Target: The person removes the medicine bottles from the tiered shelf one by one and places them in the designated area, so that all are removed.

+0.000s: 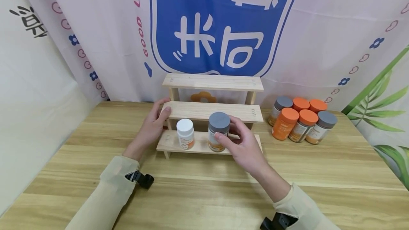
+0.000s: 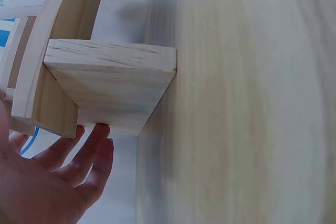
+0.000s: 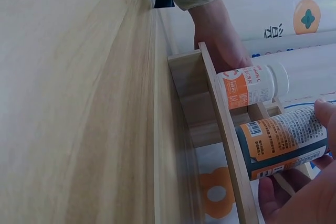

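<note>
A three-tier wooden display shelf (image 1: 211,111) stands on the table. My left hand (image 1: 153,121) grips its left end, thumb at the middle tier; in the left wrist view the fingers (image 2: 86,156) reach against the wooden side support (image 2: 113,85). On the lowest tier stands a white-lidded pill bottle (image 1: 185,134), upright. To its right is a grey-lidded supplement bottle (image 1: 219,130), also upright on that tier, which my right hand (image 1: 246,146) holds from the right between thumb and fingers. The right wrist view shows its orange and dark label (image 3: 283,140) close to the tier.
At the right of the table several bottles stand in a tight group, some with orange lids (image 1: 290,115), some with grey lids (image 1: 327,119). A printed cloth (image 1: 121,45) hangs behind the shelf. Bare wooden tabletop (image 1: 198,194) lies in front of it.
</note>
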Motion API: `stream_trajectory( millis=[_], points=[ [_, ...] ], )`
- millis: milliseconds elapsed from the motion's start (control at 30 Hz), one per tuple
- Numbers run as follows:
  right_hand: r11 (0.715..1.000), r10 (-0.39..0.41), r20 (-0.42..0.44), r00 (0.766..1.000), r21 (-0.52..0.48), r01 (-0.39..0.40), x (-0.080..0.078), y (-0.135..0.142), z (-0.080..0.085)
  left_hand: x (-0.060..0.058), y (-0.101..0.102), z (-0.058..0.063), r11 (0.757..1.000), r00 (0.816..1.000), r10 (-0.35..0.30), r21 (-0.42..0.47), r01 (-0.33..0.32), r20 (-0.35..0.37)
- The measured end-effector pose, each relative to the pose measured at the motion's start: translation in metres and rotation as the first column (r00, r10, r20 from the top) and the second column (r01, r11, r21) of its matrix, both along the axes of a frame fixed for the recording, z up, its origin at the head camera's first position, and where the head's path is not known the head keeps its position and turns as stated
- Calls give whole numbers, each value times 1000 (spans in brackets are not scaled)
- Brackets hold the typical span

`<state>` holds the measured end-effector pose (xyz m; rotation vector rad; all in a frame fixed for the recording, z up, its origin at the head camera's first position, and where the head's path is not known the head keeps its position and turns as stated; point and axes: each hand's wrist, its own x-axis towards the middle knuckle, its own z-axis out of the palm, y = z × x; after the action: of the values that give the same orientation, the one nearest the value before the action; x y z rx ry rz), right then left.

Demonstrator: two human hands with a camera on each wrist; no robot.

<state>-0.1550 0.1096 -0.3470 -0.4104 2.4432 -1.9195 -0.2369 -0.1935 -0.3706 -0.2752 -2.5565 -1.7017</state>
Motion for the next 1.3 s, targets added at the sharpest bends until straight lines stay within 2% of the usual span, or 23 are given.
stream_trajectory(
  millis=[233,767,1300],
  points=[
    [999,-36,-71,997,25,38,1,2,2,0,0,0,1000,1000,3,-4,-3,2],
    [999,-34,-109,993,20,36,-1,17,5,2,0,2,1000,1000,-6,8,6,21],
    [987,-162,-158,974,-7,163,2,46,21,2,1,2,1000,1000,2,0,-2,16]
  ],
)
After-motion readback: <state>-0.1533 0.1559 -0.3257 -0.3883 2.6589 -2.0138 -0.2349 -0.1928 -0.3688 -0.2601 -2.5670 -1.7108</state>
